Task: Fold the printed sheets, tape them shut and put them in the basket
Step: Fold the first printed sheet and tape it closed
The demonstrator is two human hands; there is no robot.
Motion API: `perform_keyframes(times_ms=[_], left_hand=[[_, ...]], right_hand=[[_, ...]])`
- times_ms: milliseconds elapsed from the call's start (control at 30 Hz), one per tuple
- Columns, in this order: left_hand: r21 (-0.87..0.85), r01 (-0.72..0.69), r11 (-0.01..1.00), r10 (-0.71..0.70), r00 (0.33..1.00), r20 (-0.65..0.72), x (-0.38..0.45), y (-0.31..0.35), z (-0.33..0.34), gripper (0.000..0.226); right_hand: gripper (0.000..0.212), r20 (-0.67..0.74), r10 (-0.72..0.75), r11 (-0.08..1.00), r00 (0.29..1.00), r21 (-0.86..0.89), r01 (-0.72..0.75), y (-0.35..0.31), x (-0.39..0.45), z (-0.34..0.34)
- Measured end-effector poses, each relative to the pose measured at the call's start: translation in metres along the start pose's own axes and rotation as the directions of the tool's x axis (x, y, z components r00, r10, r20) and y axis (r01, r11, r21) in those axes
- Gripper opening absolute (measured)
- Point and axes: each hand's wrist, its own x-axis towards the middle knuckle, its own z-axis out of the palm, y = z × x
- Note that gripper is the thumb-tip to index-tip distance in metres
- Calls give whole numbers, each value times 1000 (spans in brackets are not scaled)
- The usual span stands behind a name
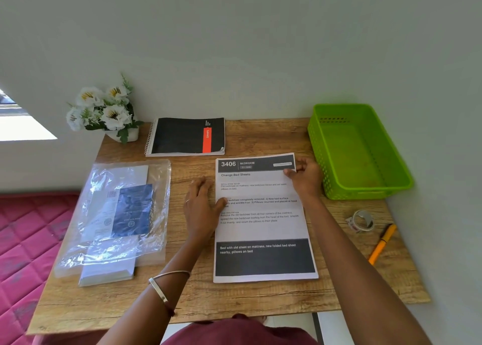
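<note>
A printed sheet (263, 230) headed "3406 Bedroom" lies flat and unfolded in the middle of the wooden table (260, 295). My left hand (202, 206) rests flat beside its left edge, thumb pressing on the paper. My right hand (305, 176) pinches the sheet's far right corner. A green plastic basket (365, 188) stands empty at the back right, close to my right hand. A roll of clear tape (362, 221) lies on the table to the right of the sheet.
An orange pen (381, 244) lies near the tape. A clear plastic bag with papers (117, 214) covers the table's left side. A black spiral notebook (186, 136) and a pot of white flowers (104, 110) stand at the back. A pink mattress (26, 240) lies left of the table.
</note>
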Motion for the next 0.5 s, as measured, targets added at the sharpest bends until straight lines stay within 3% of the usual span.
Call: perform_keyframes(times_ms=[100,267,500], left_hand=[[-6,6,1000,-6,1000,3,0,0,0,58],[1,2,1000,-2,1000,6,-1,0,0,57],[-14,-2,1000,2,1000,-11,-2,3,-3,54]], right_hand=[[27,-52,-3,998,999,60,6,-6,0,-3],[15,-79,-156,985,985,55,161,-5,-8,-7],[24,-88,-290,942,953,146,301,4,-32,-25]])
